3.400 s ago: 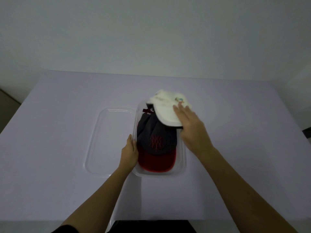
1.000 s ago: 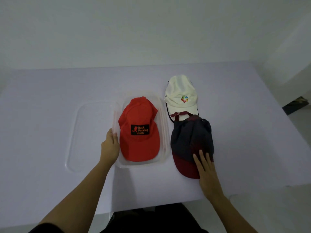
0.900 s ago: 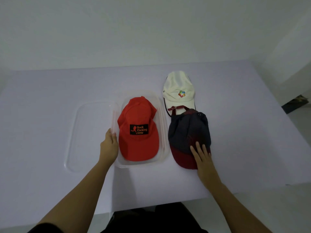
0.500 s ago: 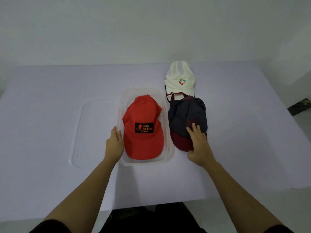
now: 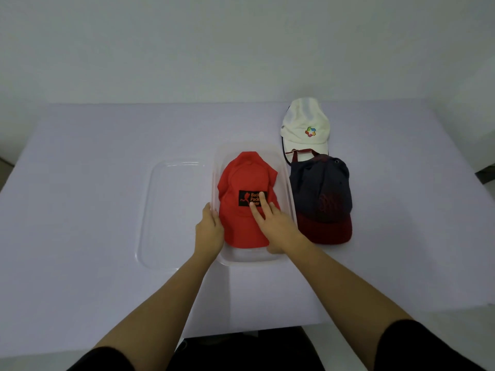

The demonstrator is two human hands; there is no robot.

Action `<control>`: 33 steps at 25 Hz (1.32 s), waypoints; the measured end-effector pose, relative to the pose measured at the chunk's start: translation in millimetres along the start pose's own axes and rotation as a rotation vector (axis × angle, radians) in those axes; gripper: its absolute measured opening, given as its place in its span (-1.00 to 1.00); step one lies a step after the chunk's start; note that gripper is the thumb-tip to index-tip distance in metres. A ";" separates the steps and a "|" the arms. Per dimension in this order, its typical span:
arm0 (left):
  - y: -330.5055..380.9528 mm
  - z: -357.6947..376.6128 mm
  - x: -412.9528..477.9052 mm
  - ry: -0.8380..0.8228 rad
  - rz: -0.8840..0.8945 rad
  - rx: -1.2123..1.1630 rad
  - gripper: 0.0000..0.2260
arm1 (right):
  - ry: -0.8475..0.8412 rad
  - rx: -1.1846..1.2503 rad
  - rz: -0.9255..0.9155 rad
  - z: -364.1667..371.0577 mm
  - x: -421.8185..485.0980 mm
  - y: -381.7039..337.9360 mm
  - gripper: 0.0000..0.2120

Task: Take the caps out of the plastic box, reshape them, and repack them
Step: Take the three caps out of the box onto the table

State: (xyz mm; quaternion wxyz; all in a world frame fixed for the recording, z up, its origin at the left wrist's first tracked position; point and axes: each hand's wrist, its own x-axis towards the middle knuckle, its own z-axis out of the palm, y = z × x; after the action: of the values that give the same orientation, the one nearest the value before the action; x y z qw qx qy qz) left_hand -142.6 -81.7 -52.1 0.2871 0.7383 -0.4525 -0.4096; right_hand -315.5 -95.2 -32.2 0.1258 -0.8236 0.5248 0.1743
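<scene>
A red cap (image 5: 242,183) with a black patch lies inside the clear plastic box (image 5: 288,183) in the middle of the table. My right hand (image 5: 272,223) rests on that cap, fingers straight over the patch and brim. My left hand (image 5: 209,231) holds the box's left wall, thumb at the rim. To the right of the box a dark navy cap with a dark red brim (image 5: 321,199) lies on the table. Behind it sits a white cap (image 5: 305,124) with a small coloured logo.
The box's clear lid (image 5: 166,210) lies flat on the table just left of the box. The table is covered in a pale cloth (image 5: 80,183); its front edge runs close to my body. A white wall stands behind.
My right hand left the navy cap and moved left into the box onto the red cap. Earlier, the white and navy caps came out of the box onto the table. My left hand stayed on the box.
</scene>
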 end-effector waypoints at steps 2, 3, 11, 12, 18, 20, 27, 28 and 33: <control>5.7 -3.7 0.2 -0.039 0.011 0.002 -0.57 | 0.094 0.118 0.007 0.8 -4.8 -0.7 -0.15; 10.3 -6.6 -1.0 -0.025 0.056 0.015 -0.56 | 0.158 0.195 0.019 -0.3 -8.5 -0.1 -0.23; 121.1 -10.7 -6.4 0.011 0.230 -0.305 -0.62 | 0.862 0.507 0.127 -51.4 -46.7 14.0 -0.38; 139.3 -4.1 -8.8 -0.034 0.224 -0.382 -0.60 | 0.941 0.490 0.139 -57.7 -49.7 23.5 -0.42; 248.0 118.0 -33.6 -0.199 0.464 -0.656 -0.61 | 1.249 0.333 0.179 -53.0 -97.2 173.8 -0.61; 283.3 199.6 -52.4 -0.217 0.424 -0.682 -0.60 | 1.243 0.331 0.283 -33.9 -125.8 259.4 -0.53; 229.1 289.2 -48.0 -0.248 0.096 -0.596 -0.57 | 0.863 0.403 0.330 37.3 -146.3 314.0 -0.30; 222.1 305.9 -48.5 -0.235 0.042 -0.502 -0.57 | 0.758 0.422 0.328 50.2 -150.0 328.0 -0.21; 188.4 339.0 -49.7 -0.137 -0.024 -0.070 -0.59 | 0.421 0.411 0.199 99.1 -140.8 344.0 -0.14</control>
State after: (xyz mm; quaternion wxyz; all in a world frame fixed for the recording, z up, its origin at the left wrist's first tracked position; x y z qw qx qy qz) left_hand -530.0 -135.0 -54.6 0.2762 0.7034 -0.4476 -0.4781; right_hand -698.0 -84.6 -71.5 0.1606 -0.7436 0.6416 -0.0984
